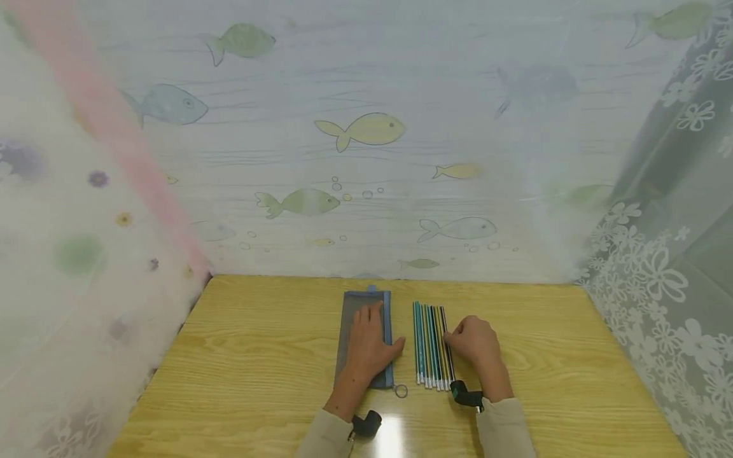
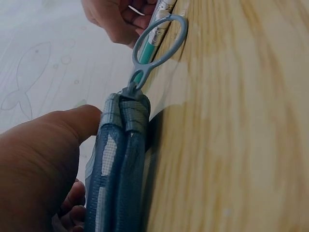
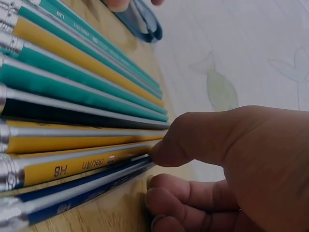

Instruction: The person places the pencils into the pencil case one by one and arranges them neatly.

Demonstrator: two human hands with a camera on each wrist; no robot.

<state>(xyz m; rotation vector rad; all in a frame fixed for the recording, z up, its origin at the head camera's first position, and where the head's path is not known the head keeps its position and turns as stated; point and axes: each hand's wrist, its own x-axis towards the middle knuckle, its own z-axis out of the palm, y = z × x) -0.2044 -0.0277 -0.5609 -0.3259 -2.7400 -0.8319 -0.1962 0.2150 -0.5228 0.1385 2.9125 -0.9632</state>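
Observation:
A blue-grey mesh zip pouch (image 1: 356, 302) lies upright on the table, with a ring pull (image 2: 183, 30) at its near right corner. My left hand (image 1: 366, 346) rests on the pouch, fingers extended and thumb out past the zip edge. Right of the pouch, several pencils (image 1: 429, 346) lie side by side in a row, green, yellow and dark, silvery ends towards me. The thumb and curled fingers of my right hand (image 1: 480, 343) pinch the dark blue pencil (image 3: 72, 193) at the row's right edge. "HB" shows on a yellow pencil (image 3: 43, 171).
The wood-grain table (image 1: 258, 356) runs back to a wall sheet printed with fish (image 1: 375, 129). A flower-patterned sheer curtain (image 1: 658, 280) hangs on the right. Black wrist cameras sit at both cuffs, the right one (image 1: 466, 394) close to the pencil ends.

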